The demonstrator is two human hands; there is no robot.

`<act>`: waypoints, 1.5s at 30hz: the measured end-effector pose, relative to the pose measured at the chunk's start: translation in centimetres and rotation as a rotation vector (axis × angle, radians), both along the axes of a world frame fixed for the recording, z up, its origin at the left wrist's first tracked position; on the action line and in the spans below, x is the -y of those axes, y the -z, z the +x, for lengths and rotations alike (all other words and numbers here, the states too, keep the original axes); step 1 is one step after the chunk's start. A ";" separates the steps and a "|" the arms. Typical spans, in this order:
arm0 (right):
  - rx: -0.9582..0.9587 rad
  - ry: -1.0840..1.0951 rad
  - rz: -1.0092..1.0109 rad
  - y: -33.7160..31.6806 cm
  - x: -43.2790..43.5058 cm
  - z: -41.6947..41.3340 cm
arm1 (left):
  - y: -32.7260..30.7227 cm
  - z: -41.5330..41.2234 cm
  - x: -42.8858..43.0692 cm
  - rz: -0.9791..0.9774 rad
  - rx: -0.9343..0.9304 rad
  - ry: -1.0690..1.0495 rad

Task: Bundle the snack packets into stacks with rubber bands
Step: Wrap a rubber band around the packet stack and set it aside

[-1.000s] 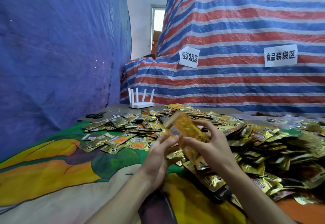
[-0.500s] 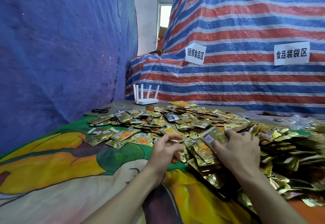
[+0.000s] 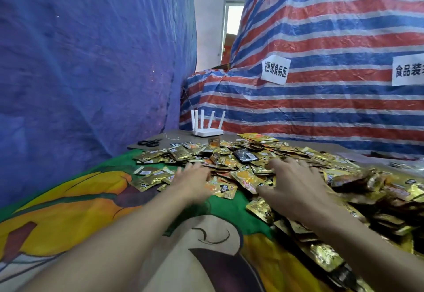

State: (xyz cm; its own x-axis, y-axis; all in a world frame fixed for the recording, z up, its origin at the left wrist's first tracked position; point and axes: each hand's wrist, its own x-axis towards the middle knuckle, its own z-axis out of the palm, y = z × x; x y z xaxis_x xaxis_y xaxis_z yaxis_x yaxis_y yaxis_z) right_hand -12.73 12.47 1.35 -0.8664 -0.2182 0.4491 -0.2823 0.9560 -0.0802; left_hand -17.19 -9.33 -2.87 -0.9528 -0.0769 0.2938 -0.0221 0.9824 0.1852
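Hanging at nine o'clock, a blue tarp (image 3: 80, 73) is filling the whole left side, while a red, white and blue striped tarp (image 3: 332, 27) is draping over something bulky from twelve round to three o'clock. A cartoon-printed cloth (image 3: 68, 218) is covering the near part of the counter (image 3: 179, 134) from six to eight o'clock. The snack packets (image 3: 243, 177), gold foil with orange panels, are lying loose in a wide heap on that cloth, spreading from the centre out to four o'clock. The right grip (image 3: 293, 183) is lying released on the heap just right of centre, fingers spread and straight. The left grip (image 3: 192, 180), blurred, is lying over the heap's edge at nine o'clock from it, also released, fingers stretched out. A white paper sign (image 3: 275, 69) is hanging on the striped tarp at one o'clock. A white router (image 3: 207, 131) is standing at twelve o'clock beyond the heap, black scissors (image 3: 149, 142) are lying at its eight o'clock, and one black packet (image 3: 245, 155) is sitting on top of the heap.
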 end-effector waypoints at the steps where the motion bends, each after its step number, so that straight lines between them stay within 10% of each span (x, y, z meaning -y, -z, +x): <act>1: 0.063 -0.029 0.032 -0.3 0.9 -1.1 | 0.2 -0.7 1.6 -0.039 0.076 -0.023; 13: 0.644 -0.059 0.153 2.0 8.1 -11.9 | 1.4 -4.6 9.2 0.150 0.419 0.061; 25: 0.280 -0.276 0.458 3.0 9.0 -10.4 | 0.3 -3.4 6.3 -0.269 0.300 0.112; 34: 0.372 0.049 -0.004 5.5 10.6 -10.5 | 3.2 -1.6 4.0 -0.237 -0.032 -0.012; 45: -0.012 -0.103 -0.262 4.3 8.0 -7.7 | 2.8 0.8 4.1 0.095 -0.279 -0.072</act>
